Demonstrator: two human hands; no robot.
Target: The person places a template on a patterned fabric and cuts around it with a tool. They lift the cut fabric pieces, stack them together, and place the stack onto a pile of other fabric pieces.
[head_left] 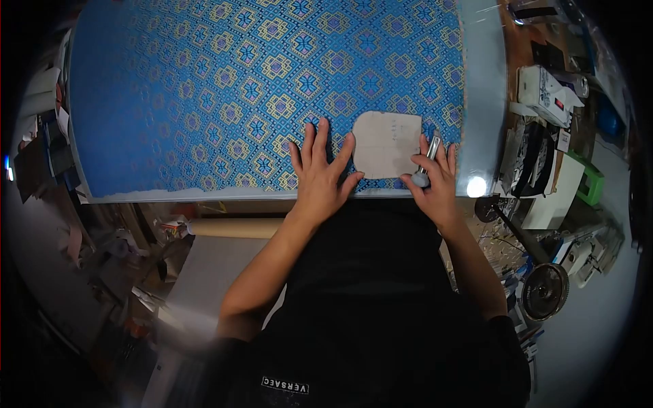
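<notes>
One smooth grey table (484, 102) carries blue woven fabric (272, 68), geometrically patterned in yellow. On it lies a flat pale-grey panel (384, 146), rounded towards nine o'clock. Around that panel: the left hand (321, 175) at eight, fingers spread, gripping nothing; the right hand (437, 189) at four, curled round a silver metal tool (434, 146); a green plastic object (590, 183) at three, beyond the table.

I can't read the small writing (394, 128) on the pale card (381, 153) near the worktop's (484, 102) front edge. The right hand (437, 187) hides the middle of the metal tool (434, 147) and the card's near right corner. The blue cloth (272, 37) runs out of sight towards the worktop's far edge; clutter (112, 248) past its front left corner is dark and blurred.
</notes>
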